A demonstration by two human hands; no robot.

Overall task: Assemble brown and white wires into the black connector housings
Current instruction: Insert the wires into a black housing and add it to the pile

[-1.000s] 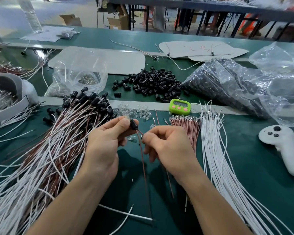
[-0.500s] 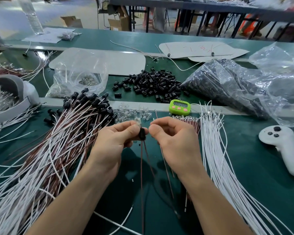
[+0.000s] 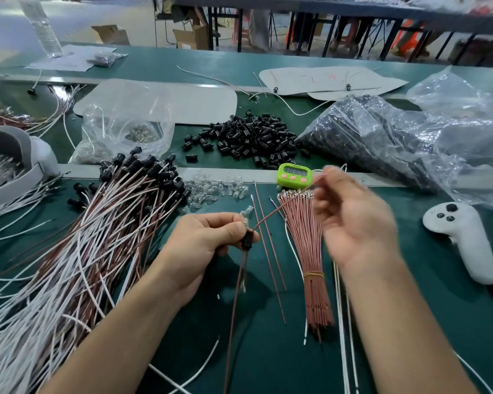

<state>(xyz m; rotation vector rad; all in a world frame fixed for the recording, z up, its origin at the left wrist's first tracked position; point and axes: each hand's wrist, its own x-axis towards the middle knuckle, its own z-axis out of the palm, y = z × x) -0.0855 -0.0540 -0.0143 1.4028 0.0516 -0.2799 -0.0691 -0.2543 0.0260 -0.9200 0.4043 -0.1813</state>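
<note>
Green timer [image 3: 294, 174] sits behind bundled brown wires [image 3: 308, 245], near black housings [image 3: 248, 137].

The black housing [image 3: 246, 240] is sitting pinched in the left hand [image 3: 202, 243], a long brown wire [image 3: 233, 308] hanging from it toward the table's [image 3: 273, 354] near edge, a second brown wire [image 3: 279, 209] arching up to the right hand [image 3: 353, 223]. Spare housings [image 3: 248, 137] are lying heaped toward the far edge.

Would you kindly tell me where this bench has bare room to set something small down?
Bare mat shows at the near edge, between the dangling brown wire and the tied brown bundle, and left of the white controller. The wire pile crowds the left.
</note>
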